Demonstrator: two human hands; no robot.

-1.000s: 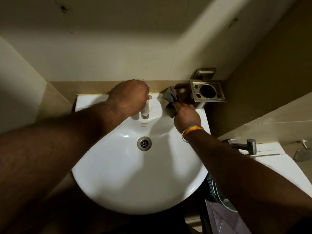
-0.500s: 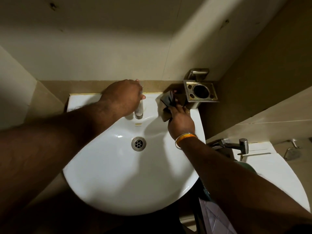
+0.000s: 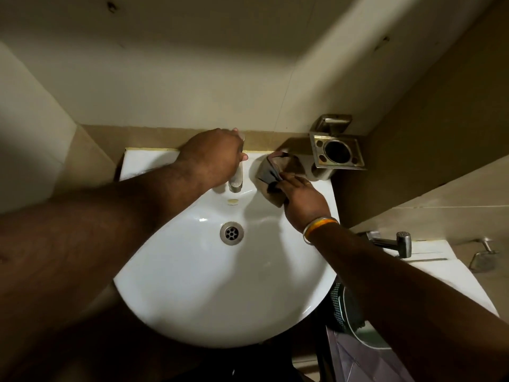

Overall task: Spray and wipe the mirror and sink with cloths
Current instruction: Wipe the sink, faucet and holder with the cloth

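Note:
A round white sink [image 3: 192,293] fills the middle of the view, with a metal drain [image 3: 231,233] in its bowl. My left hand [image 3: 213,158] grips the top of the metal tap [image 3: 235,183] at the sink's back edge. My right hand [image 3: 301,201], with an orange and white band at the wrist, presses a dark grey-brown cloth [image 3: 271,172] onto the sink's back right rim, just right of the tap. No mirror or spray bottle is in view.
A square metal tumbler holder [image 3: 337,153] juts from the wall above the sink's back right corner. A metal hand sprayer [image 3: 394,242] and a white cistern top [image 3: 429,252] lie to the right. Tiled walls close in behind and on both sides.
My right hand has drawn the cloth a little back and left along the rim, nearer the tap. My left hand has stayed on the tap. The view has shifted slightly.

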